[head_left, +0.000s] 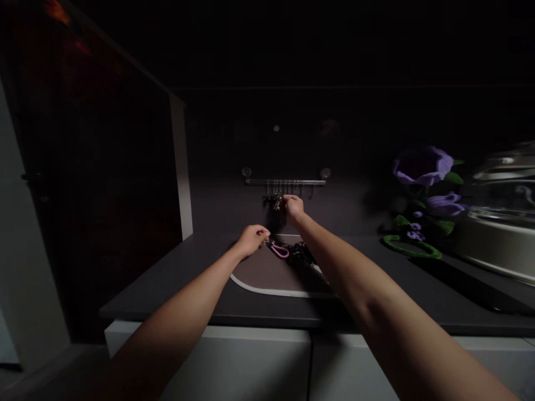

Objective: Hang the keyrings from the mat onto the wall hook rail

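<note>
We find the left hand (251, 240) low over the mat (259, 275) on the desk (167, 284), its grip drawn together, apparently clamped on the end of a pink loop (279, 255), presumably to steady it. We note the hanging keys (275, 201) beneath the wall rail (285, 182), likely hung for easy sorting. The right hand (295, 208) is raised beside them, its grip pinched together, seemingly on their edge. A dark bundle (301, 254) lies on the mat; purple flowers (424, 170) stand well apart, probably as decoration.
</note>
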Motion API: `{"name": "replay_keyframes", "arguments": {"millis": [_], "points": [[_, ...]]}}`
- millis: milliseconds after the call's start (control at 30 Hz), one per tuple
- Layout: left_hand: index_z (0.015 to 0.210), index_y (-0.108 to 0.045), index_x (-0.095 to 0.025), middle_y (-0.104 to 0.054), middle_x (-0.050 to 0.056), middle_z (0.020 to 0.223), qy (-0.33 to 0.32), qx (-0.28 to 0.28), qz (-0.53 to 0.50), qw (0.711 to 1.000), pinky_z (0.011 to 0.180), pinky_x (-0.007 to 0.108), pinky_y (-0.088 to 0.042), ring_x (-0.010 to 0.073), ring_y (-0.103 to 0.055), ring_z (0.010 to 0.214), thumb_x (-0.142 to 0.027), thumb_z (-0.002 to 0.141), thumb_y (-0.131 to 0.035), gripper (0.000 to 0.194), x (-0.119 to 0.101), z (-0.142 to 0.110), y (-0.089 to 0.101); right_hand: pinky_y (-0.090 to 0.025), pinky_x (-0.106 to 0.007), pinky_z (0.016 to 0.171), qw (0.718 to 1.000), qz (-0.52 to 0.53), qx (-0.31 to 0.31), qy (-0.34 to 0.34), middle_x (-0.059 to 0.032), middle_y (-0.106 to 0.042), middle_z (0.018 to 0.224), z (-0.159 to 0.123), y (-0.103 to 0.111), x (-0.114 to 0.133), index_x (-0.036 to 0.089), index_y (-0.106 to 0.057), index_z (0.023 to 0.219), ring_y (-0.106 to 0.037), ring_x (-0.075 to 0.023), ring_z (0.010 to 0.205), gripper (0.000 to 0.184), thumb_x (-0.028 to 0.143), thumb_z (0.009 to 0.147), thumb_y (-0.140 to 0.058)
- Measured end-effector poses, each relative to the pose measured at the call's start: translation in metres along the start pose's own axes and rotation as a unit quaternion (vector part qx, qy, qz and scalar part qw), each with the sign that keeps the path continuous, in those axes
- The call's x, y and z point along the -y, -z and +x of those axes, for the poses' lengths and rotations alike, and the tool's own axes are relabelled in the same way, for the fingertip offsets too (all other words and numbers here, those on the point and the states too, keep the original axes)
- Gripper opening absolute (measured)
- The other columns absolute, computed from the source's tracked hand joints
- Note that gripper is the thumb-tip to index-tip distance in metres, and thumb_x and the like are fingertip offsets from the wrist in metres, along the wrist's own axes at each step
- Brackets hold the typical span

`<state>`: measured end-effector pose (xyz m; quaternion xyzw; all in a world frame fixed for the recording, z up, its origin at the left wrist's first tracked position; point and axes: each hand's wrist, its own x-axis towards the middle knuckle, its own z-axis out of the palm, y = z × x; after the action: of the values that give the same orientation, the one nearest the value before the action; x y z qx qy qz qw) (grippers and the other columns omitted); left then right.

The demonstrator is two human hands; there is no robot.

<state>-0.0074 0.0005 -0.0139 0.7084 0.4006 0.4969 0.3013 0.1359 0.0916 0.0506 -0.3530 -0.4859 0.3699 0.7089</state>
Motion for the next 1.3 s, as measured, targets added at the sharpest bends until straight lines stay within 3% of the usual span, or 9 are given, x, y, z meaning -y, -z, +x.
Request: {"name": "replay_keyframes", "arguments": {"millis": [100,767,1033,1300], "points": [[0.067,-0.060,-0.011,-0.058,0.002,0.057,0.001,-0.003,0.003,1.000,0.048,0.019,-0.039,0.0078,-0.049,0.050,-0.021,0.067,-0.057,0.010,0.000,0.000,0.000,-0.045,-0.023,0.044,0.997,0.050,-0.021,-0.048,0.0043,-0.048,0.049,-0.006,0.001,0.003,0.016,-0.049,0.069,-0.047,-0.0078,0.042,0.004,0.012,0.068,-0.048],[0.067,-0.061,-0.013,-0.056,0.000,0.056,-0.024,-0.025,0.083,0.996,0.049,0.019,-0.036,0.0081,-0.046,0.049,-0.019,0.068,-0.051,0.012,0.014,0.006,0.004,-0.046,-0.024,0.048,0.997,0.043,0.031,-0.049,0.0040,-0.051,0.051,-0.009,0.011,-0.007,0.016,-0.051,0.067,-0.047,-0.0071,0.042,0.010,0.023,0.072,-0.056],[0.069,-0.062,-0.012,-0.059,0.001,0.061,-0.042,-0.017,0.106,0.993,0.052,0.020,-0.036,0.0088,-0.048,0.052,-0.017,0.068,-0.048,0.015,0.012,0.004,0.006,-0.037,-0.021,0.042,0.994,-0.015,0.076,-0.082,0.0026,-0.048,0.048,-0.025,0.023,-0.002,0.015,-0.052,0.066,-0.041,-0.0068,0.039,0.010,0.022,0.071,-0.056],[0.081,-0.064,-0.011,-0.064,0.004,0.072,-0.059,-0.003,0.170,0.984,0.059,0.021,-0.040,0.0109,-0.053,0.061,-0.019,0.072,-0.050,0.019,0.011,0.002,0.008,-0.038,-0.018,0.053,0.991,-0.085,0.063,-0.077,0.0017,-0.053,0.054,-0.046,0.035,-0.012,0.012,-0.056,0.067,-0.045,-0.0063,0.051,0.012,0.019,0.060,-0.062]]}}
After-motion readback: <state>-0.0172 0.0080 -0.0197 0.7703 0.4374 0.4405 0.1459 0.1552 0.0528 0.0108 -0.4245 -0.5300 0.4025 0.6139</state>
